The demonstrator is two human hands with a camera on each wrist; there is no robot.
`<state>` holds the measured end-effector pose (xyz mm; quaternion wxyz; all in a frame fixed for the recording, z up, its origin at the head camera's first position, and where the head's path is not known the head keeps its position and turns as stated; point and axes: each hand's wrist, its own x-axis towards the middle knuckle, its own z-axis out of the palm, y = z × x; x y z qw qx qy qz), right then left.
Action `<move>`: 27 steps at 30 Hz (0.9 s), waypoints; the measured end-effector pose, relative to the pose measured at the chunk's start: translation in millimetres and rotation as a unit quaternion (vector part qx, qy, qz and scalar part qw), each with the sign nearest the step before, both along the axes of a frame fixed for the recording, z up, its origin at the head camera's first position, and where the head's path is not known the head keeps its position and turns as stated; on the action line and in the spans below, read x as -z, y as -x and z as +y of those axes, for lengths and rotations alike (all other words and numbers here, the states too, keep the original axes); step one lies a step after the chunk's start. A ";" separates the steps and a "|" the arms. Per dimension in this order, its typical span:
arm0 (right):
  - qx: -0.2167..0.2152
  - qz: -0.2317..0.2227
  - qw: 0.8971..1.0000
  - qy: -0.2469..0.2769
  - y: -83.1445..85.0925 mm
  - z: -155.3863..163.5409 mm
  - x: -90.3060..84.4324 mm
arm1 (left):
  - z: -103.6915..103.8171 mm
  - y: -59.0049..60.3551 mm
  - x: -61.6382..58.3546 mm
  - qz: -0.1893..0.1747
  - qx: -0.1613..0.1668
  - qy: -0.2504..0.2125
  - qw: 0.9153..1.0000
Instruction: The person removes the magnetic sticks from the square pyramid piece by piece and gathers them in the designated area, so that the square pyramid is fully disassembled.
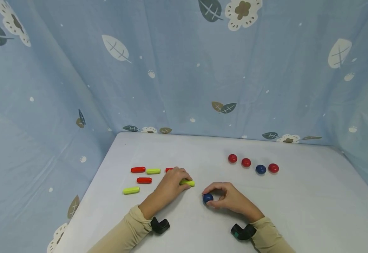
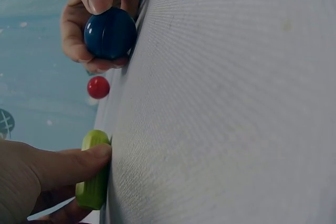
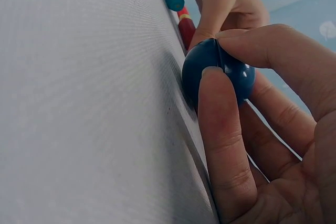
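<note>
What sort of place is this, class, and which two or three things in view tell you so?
Probably a set-up recording corner, not a lived-in room. A plain white table is walled in by hung blue leaf-print cloth; small red, green and blue pieces are laid out, and the hands wear wrist cameras.

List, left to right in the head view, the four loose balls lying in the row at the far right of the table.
red ball → second red ball → blue ball → last red ball
</note>
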<state>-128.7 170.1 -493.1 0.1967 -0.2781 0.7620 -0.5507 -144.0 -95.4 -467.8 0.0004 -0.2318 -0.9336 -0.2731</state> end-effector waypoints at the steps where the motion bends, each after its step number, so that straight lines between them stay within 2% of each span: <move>1: 0.000 0.001 1.000 -0.001 0.3 0.4 0.3 | 0.2 0.4 0.3 -0.001 0.001 0.002 1.000; 19: 0.006 0.009 1.000 -0.006 3.2 4.8 -1.1 | 0.3 0.7 -0.2 -0.008 -0.002 0.003 1.000; 23: 0.045 0.022 0.999 0.002 9.4 21.4 -5.9 | 0.4 -0.4 -2.4 -0.011 -0.003 -0.001 1.000; 27: 0.126 0.055 0.990 0.008 16.9 53.2 -19.7 | 0.2 -1.1 -3.2 -0.010 0.000 -0.001 1.000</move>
